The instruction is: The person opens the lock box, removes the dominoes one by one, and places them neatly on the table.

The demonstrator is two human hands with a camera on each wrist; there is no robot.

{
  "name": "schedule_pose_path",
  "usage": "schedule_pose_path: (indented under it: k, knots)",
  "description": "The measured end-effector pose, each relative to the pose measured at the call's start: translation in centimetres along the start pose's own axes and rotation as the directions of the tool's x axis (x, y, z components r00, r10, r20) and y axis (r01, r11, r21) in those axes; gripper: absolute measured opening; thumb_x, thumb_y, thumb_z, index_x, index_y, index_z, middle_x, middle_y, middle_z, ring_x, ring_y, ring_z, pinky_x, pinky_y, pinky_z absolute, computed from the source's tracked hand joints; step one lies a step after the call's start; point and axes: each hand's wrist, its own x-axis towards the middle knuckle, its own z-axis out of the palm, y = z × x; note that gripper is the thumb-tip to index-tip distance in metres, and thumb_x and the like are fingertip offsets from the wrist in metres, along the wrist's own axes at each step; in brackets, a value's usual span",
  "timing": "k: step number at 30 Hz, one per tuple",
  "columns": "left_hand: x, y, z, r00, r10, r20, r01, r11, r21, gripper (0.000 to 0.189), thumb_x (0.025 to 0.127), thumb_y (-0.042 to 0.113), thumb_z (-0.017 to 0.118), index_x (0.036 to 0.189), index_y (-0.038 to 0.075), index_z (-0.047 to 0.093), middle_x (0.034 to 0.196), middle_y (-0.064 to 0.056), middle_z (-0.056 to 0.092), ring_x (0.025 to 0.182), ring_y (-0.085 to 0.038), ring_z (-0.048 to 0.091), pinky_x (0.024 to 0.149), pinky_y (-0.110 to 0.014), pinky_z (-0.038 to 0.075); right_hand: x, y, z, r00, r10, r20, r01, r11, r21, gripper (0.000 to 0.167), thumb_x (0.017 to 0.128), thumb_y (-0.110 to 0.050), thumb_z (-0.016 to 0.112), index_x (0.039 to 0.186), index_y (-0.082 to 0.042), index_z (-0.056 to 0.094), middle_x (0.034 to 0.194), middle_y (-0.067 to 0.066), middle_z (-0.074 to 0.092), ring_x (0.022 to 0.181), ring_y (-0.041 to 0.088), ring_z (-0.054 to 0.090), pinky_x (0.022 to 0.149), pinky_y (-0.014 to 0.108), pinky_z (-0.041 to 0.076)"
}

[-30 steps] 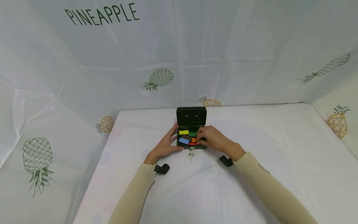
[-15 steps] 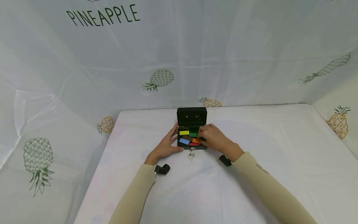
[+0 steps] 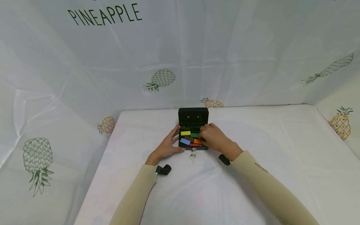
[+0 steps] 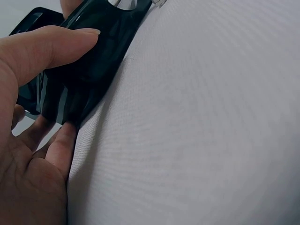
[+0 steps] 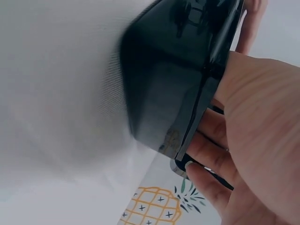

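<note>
A small black cash box (image 3: pixel 184 148) lies on the white-covered table with its lid (image 3: pixel 193 117) raised. Inside are flat coloured blocks: yellow (image 3: pixel 185 133), green (image 3: pixel 194 135), brown (image 3: pixel 188 138), blue (image 3: pixel 185 141), orange (image 3: pixel 197 141) and red (image 3: pixel 194 145). My left hand (image 3: pixel 164 150) grips the box's left front corner; in the left wrist view its thumb (image 4: pixel 70 44) presses the front face and fingers touch the side. My right hand (image 3: pixel 215 137) reaches over the right wall with bent fingers, beside the orange and green blocks. Its fingertips are hidden inside.
A key (image 3: pixel 192 158) hangs from the lock (image 3: pixel 194 150) on the box's front. The white cloth (image 3: pixel 270 140) has some creases. Behind the table rises a white curtain (image 3: pixel 242 56) printed with pineapples. Each wrist wears a black camera, such as the left one (image 3: pixel 163 169).
My right hand has shifted slightly inside the box, and its wrist has moved a little left. More of the orange block shows. My left hand stays on the corner.
</note>
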Motion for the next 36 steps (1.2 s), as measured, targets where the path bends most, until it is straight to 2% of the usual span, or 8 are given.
schedule_pose_path:
  k: [7, 14, 18, 24, 29, 36]
  knots:
    - [0.1, -0.1, 0.0, 1.0, 0.013, 0.003, -0.013, 1.0, -0.003, 0.119, 0.088, 0.0, 0.085, 0.172, 0.027, 0.006, 0.177, -0.006, 0.017, 0.158, -0.031, 0.031, 0.127, -0.04, 0.036, 0.5, -0.2, 0.2, 0.999, 0.02, 0.025, -0.02, 1.0, -0.02, 0.01, 0.088, -0.024, 0.089, 0.09, -0.016, 0.084, 0.091, 0.001, 0.073, 0.089, 0.023, 0.06, 0.087, 0.04, 0.053]
    - [0.0, 0.3, 0.0, 1.0, 0.02, 0.005, -0.02, 1.0, -0.009, 0.117, 0.088, 0.0, 0.084, 0.172, 0.025, 0.007, 0.177, -0.008, 0.018, 0.159, -0.032, 0.029, 0.127, -0.043, 0.036, 0.5, 0.0, 0.4, 1.0, 0.015, 0.023, -0.015, 1.0, -0.004, 0.011, 0.088, -0.025, 0.089, 0.09, -0.015, 0.083, 0.092, 0.001, 0.072, 0.09, 0.023, 0.06, 0.088, 0.041, 0.054]
    - [-0.1, 0.4, 0.0, 1.0, 0.015, 0.004, -0.015, 1.0, -0.006, 0.117, 0.088, 0.0, 0.084, 0.172, 0.025, 0.007, 0.177, -0.009, 0.017, 0.159, -0.033, 0.03, 0.126, -0.043, 0.036, 0.2, 0.2, 0.4, 1.0, 0.006, -0.013, -0.006, 1.0, -0.002, 0.012, 0.089, -0.025, 0.088, 0.092, -0.015, 0.082, 0.093, 0.001, 0.071, 0.09, 0.023, 0.06, 0.091, 0.042, 0.054]
    - [0.1, 0.3, 0.0, 1.0, 0.01, 0.0, -0.01, 1.0, 0.01, 0.117, 0.088, 0.0, 0.084, 0.172, 0.025, 0.007, 0.177, -0.009, 0.017, 0.158, -0.033, 0.031, 0.126, -0.042, 0.036, -0.6, 0.5, -0.3, 0.994, -0.013, -0.109, 0.015, 1.0, 0.021, 0.015, 0.086, -0.021, 0.091, 0.095, -0.013, 0.081, 0.095, 0.001, 0.07, 0.093, 0.023, 0.063, 0.094, 0.044, 0.057]
    - [0.4, 0.2, -0.1, 1.0, 0.013, 0.005, -0.013, 1.0, 0.011, 0.117, 0.088, 0.0, 0.085, 0.172, 0.026, 0.008, 0.177, -0.008, 0.017, 0.158, -0.033, 0.031, 0.127, -0.043, 0.036, -1.4, 0.9, -1.1, 0.989, 0.021, -0.149, -0.014, 0.999, 0.042, 0.018, 0.084, -0.019, 0.091, 0.096, -0.013, 0.08, 0.098, 0.002, 0.07, 0.096, 0.024, 0.065, 0.096, 0.045, 0.058]
    - [0.6, -0.1, -0.4, 1.0, 0.02, 0.003, -0.02, 1.0, 0.012, 0.119, 0.087, 0.0, 0.085, 0.172, 0.026, 0.007, 0.177, -0.007, 0.017, 0.159, -0.032, 0.03, 0.126, -0.042, 0.037, -2.7, 2.1, -1.5, 0.977, 0.092, -0.193, -0.069, 0.99, 0.123, 0.015, 0.085, -0.015, 0.089, 0.096, -0.01, 0.081, 0.1, 0.004, 0.073, 0.098, 0.026, 0.066, 0.098, 0.047, 0.058]
